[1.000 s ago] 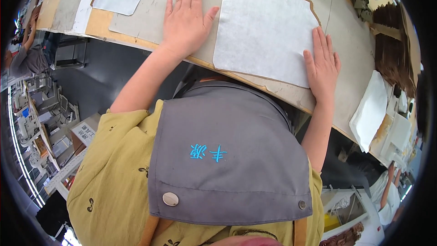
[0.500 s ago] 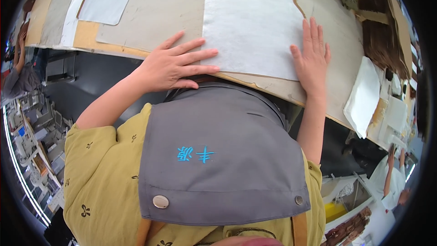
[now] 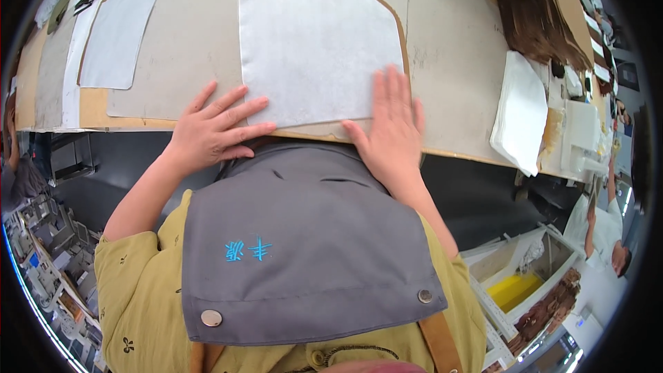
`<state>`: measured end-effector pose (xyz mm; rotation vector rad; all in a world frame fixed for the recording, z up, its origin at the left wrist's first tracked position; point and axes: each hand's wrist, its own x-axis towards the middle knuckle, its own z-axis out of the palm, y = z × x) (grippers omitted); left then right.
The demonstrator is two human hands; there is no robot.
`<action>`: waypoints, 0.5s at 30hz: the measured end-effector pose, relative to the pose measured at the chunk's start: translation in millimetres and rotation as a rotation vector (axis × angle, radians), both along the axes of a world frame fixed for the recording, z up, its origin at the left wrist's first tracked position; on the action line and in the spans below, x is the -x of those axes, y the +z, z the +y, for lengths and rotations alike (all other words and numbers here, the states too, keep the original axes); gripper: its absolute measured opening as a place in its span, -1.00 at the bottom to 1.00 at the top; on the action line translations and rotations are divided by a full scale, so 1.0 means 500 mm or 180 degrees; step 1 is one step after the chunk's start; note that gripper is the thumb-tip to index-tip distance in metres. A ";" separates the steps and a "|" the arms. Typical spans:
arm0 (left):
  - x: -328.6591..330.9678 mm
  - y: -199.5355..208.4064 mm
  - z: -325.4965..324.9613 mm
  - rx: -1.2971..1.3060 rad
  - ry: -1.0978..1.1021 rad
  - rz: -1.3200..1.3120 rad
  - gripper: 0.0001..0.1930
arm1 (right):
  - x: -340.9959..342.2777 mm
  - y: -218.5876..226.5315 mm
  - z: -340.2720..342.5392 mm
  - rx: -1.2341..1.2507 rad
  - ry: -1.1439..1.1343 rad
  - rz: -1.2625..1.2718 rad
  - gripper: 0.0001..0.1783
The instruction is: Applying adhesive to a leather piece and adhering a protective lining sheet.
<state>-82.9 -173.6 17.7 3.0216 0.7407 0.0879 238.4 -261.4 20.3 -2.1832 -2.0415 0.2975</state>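
Observation:
A white sheet-like panel (image 3: 314,48) lies flat on the table before me, with a thin brown border showing along its far and right edges. My left hand (image 3: 215,124) is spread open at the panel's near left corner, its fingertips touching the edge and its thumb by the table's front edge. Flat on the near right corner rests my right hand (image 3: 390,128), fingers stretched out and thumb apart. Neither hand grips anything.
A second white panel with a brown edge (image 3: 124,31) lies to the left. On the right are a stack of white sheets (image 3: 519,110) and a pile of dark brown pieces (image 3: 528,17). A white bin with something yellow inside (image 3: 514,290) stands below right. Other people are at both sides.
My right hand has shifted from beside the panel's right edge onto its near right corner. My left hand still lies at the near left corner. The whole view has turned and shifted.

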 end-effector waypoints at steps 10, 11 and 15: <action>-0.045 0.083 0.121 0.0494 0.0797 -0.1358 -0.48 | -0.092 0.016 -0.005 -0.0436 -0.0410 -0.0048 0.02; -0.050 0.086 0.134 0.0425 0.0823 -0.1362 -0.48 | -0.089 0.015 -0.006 -0.0496 -0.0371 -0.0035 0.02; -0.070 0.060 0.199 0.0276 0.1275 -0.1193 -0.40 | -0.088 0.004 -0.017 -0.0117 0.0201 -0.0212 -0.06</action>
